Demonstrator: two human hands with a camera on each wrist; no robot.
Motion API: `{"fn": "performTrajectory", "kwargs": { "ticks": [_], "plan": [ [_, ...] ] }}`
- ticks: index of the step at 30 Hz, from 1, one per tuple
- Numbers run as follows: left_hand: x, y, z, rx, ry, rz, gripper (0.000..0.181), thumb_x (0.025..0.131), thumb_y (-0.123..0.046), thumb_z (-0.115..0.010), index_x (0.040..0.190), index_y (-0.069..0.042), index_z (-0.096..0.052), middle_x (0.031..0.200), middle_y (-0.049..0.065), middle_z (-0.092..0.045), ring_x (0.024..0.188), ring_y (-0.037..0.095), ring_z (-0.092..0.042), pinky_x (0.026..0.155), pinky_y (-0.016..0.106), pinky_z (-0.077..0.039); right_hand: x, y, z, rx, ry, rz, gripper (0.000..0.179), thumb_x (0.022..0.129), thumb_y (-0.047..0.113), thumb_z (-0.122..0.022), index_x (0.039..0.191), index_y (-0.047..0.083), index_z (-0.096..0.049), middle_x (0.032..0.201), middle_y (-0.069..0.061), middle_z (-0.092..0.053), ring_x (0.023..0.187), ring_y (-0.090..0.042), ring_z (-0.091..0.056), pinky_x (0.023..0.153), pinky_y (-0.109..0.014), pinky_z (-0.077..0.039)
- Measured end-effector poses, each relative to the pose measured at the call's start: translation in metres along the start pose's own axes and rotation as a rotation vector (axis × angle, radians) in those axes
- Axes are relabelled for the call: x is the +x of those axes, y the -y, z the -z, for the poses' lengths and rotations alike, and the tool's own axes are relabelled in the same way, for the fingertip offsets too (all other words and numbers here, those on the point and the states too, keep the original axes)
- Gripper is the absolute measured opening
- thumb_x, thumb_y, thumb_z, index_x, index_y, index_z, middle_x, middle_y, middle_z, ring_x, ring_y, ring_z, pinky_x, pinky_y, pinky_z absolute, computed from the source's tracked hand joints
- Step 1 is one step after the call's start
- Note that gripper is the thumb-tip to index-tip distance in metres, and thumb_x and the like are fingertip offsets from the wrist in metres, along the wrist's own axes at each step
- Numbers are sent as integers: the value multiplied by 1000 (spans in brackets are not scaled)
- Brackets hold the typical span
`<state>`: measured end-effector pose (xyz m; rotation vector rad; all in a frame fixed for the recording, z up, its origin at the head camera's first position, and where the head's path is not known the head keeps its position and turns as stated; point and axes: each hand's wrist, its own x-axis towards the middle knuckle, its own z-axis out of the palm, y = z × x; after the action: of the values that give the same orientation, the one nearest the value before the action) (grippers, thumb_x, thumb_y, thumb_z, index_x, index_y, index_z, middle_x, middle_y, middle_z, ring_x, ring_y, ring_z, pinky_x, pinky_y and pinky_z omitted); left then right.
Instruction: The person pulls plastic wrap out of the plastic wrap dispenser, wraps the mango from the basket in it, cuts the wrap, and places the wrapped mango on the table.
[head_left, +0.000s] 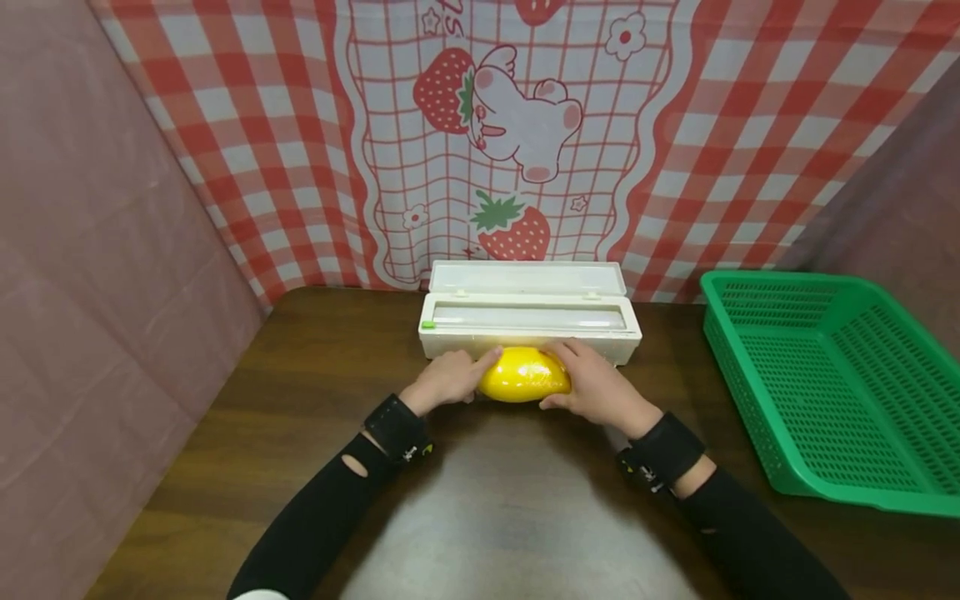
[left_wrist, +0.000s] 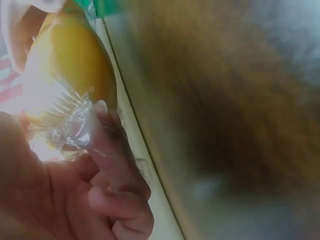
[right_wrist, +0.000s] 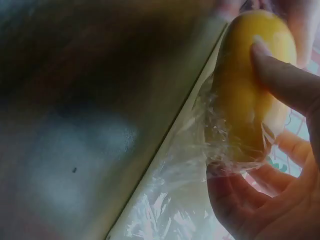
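Note:
A glossy yellow oval fruit [head_left: 523,375], mango-like in shape, is held between both hands just in front of a white cling film dispenser [head_left: 450,343]. Clear cling film [left_wrist: 82,127] wraps the fruit and bunches in wrinkles at its left end. There my left hand [head_left: 448,380] grips, a finger pressed into the gathered film and the other fingers curled. My right hand [head_left: 596,387] holds the right end, its thumb [right_wrist: 285,80] lying along the yellow side and the fingers around the far side. Loose film [right_wrist: 165,205] hangs by the right fingers.
The dispenser's clear lid [head_left: 525,277] stands raised at the back, and a green slider [head_left: 428,325] sits at its left end. To the right is a green plastic basket [head_left: 750,400]. A red checked cloth [head_left: 300,150] hangs behind the brown wooden table [head_left: 300,350].

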<state>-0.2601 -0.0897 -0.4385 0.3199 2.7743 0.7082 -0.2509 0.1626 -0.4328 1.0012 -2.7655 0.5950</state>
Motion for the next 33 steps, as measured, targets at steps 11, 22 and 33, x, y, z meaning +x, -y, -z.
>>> {"fn": "performTrajectory", "kwargs": {
  "ticks": [11,22,33],
  "plan": [
    [-17,-1,7,-3,-298,-22,76,80,-79,-27,56,-14,-56,48,-2,-48,43,16,-47,43,30,-34,0,-4,1,44,43,-41,76,63,37,-81,126,15,-45,123,-6,-49,103,-19,-46,91,-39,-39],
    [-25,-19,3,333,-350,-514,84,69,-70,-58,132,-16,-46,127,3,-44,111,19,-39,92,34,-38,-1,-6,-1,57,31,-29,77,64,40,-80,126,14,-45,121,-4,-50,101,-16,-47,89,-37,-40],
    [-15,-6,0,234,-301,-457,81,63,-46,-78,128,-11,-44,123,4,-51,106,15,-47,95,31,-36,-4,-9,-3,113,6,6,79,67,44,-77,133,15,-46,119,-4,-44,99,-17,-45,83,-36,-42]
  ]
}}
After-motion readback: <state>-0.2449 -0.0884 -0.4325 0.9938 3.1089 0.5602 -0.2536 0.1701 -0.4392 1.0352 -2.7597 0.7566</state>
